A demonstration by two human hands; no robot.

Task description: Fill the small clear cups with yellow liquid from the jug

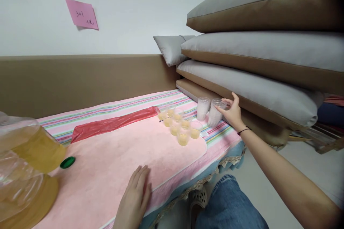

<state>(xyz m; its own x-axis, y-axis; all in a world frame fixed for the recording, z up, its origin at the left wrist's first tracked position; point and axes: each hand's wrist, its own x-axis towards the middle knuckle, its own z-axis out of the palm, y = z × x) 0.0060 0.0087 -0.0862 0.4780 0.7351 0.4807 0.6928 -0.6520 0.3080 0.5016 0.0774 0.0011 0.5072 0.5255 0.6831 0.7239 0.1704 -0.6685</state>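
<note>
My right hand (233, 113) reaches to the far right of the pink mat, its thumb and fingers closed around the rim of a stack of clear plastic cups (215, 117). A second stack of plastic cups (203, 109) stands upright just left of it. Several cups of pale yellow liquid (183, 138) are grouped on the mat beside these stacks. My left hand (134, 196) lies flat on the pink mat (107, 168) near the front edge, fingers stretched out and holding nothing.
Large clear jugs of yellow liquid (24, 196) stand at the left, near a green cap (67, 162). A red plastic bag (115, 124) lies along the mat's back edge. Grey-brown cushions (255, 48) are piled at the right, overhanging the striped cloth (145, 101).
</note>
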